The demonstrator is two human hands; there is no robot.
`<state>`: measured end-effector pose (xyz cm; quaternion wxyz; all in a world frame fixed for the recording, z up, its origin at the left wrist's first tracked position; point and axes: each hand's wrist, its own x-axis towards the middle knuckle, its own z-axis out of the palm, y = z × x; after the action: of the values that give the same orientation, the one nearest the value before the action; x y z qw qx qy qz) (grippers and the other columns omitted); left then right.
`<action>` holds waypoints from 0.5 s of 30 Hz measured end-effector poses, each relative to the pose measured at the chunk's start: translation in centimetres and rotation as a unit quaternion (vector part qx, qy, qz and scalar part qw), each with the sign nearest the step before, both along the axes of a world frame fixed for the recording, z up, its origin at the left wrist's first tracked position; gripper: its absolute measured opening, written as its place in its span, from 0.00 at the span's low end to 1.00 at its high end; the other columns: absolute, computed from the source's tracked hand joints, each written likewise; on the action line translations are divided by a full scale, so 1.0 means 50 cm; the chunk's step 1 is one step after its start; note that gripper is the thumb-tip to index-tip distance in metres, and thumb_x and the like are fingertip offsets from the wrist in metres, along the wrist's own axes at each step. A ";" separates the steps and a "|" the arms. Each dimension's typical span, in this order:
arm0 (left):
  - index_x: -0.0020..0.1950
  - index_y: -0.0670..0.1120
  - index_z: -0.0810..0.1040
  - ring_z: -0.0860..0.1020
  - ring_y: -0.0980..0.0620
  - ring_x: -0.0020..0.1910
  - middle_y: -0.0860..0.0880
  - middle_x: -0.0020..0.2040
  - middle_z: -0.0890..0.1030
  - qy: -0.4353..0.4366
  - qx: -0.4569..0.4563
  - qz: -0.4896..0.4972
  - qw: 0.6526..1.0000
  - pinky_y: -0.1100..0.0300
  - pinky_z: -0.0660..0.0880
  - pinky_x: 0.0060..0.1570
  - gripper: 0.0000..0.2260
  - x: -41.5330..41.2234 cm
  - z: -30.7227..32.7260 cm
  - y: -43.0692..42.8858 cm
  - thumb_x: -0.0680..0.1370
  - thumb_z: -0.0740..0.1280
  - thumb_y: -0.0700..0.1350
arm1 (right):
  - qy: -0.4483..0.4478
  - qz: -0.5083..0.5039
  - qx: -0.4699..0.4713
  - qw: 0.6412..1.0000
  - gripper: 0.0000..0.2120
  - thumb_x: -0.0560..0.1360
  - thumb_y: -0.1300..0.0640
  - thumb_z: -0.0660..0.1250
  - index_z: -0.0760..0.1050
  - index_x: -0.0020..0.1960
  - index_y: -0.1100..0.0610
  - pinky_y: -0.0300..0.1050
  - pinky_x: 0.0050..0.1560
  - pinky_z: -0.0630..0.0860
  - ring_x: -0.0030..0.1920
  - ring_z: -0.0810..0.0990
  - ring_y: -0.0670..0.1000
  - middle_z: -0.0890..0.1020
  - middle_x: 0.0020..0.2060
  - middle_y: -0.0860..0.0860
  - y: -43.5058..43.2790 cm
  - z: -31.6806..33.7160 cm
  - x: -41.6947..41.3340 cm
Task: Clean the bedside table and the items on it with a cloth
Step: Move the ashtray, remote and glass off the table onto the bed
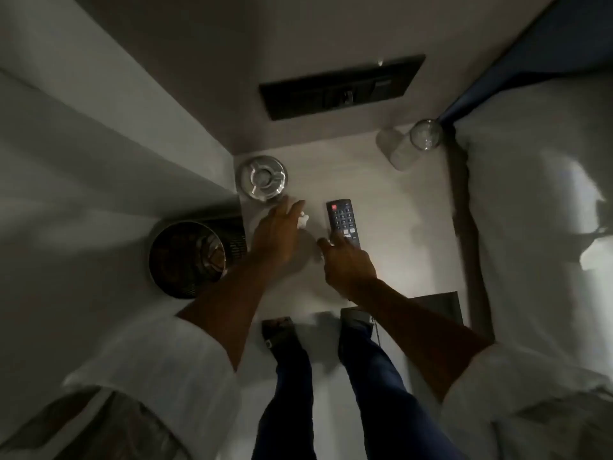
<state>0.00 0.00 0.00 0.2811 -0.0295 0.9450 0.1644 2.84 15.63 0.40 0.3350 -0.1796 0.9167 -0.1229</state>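
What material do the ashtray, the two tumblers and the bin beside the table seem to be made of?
Ashtray: likely clear glass, since it is see-through with bright glints. Tumblers: clear glass or perhaps plastic; the table shows through them. Bin: probably metal, with a shiny rim and what looks like a mesh wall.

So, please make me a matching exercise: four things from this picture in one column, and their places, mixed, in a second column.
Things:
1. ashtray
2. remote control
3. drinking glasses
4. wastebasket

Places:
a. on the floor, left of the bedside table
b. far right corner of the table, next to the bed
c. far left corner of the table
d. middle of the table, under the right hand

Pairs: 1-c, 2-d, 3-b, 4-a
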 end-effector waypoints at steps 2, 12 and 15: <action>0.78 0.48 0.60 0.57 0.43 0.79 0.44 0.82 0.52 0.000 0.005 -0.040 0.999 0.46 0.64 0.73 0.26 -0.016 -0.030 0.002 0.81 0.62 0.38 | 0.030 0.020 0.022 0.999 0.24 0.73 0.63 0.68 0.67 0.68 0.58 0.56 0.59 0.75 0.64 0.72 0.61 0.68 0.67 0.60 -0.018 -0.023 -0.009; 0.66 0.43 0.76 0.73 0.44 0.66 0.43 0.67 0.74 0.011 0.050 -0.043 0.998 0.49 0.72 0.66 0.14 0.065 -0.084 -0.052 0.82 0.61 0.43 | 0.042 0.082 0.066 0.994 0.21 0.72 0.64 0.69 0.70 0.64 0.60 0.52 0.53 0.77 0.60 0.73 0.59 0.72 0.60 0.60 -0.043 -0.073 0.017; 0.65 0.39 0.77 0.77 0.43 0.63 0.40 0.64 0.78 0.097 0.113 0.047 0.988 0.57 0.72 0.64 0.13 0.108 -0.077 -0.071 0.83 0.61 0.40 | 0.012 0.060 0.030 0.998 0.23 0.71 0.64 0.69 0.69 0.65 0.58 0.53 0.51 0.79 0.57 0.74 0.59 0.72 0.58 0.58 -0.064 -0.076 0.012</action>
<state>5.38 -3.53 -3.86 0.1815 -0.0260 0.9407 0.2853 3.46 12.45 -3.39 0.3360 -0.2250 0.9117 -0.0726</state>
